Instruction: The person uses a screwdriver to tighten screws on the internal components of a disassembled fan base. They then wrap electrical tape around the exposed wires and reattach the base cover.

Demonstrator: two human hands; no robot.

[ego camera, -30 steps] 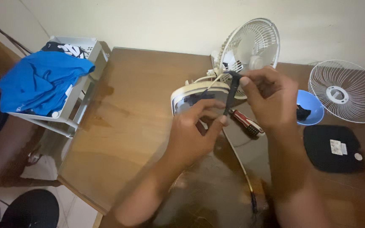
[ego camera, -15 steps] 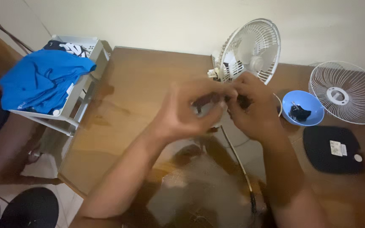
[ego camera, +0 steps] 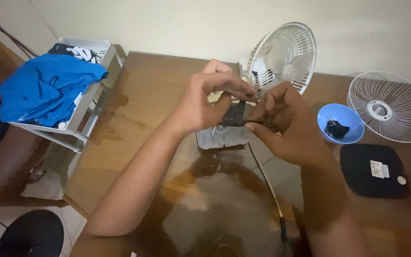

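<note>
Centre of frame, a little above the middle: both hands meet over a small black part [ego camera: 236, 115], held between them just above a grey fan base [ego camera: 224, 137] lying on the brown wooden surface [ego camera: 134, 114]; the part's long axis looks roughly level, left to right across the frame, though blur hides its exact shape.

Left hand [ego camera: 205, 102] comes in from the lower left; fingers curled over the top of the part, thumb under it, pinching its left end. Right hand [ego camera: 288, 123] comes in from the lower right; fingertips pressed together on the part's right end (thumb low, forefinger above). Neither hand is spread; both touch the part, so neither is the nearer one.

A thin cable [ego camera: 265, 178] runs from under the base toward the bottom edge of the frame.

Around: white fan guard with motor [ego camera: 284, 57] standing just behind the hands, upper centre; a second, loose white grille [ego camera: 390, 107] at right; blue bowl [ego camera: 341, 124] with small dark bits between them; black flat plate [ego camera: 374, 170] lower right; blue cloth [ego camera: 44, 88] on a white rack [ego camera: 89, 102], upper left, well apart.
</note>
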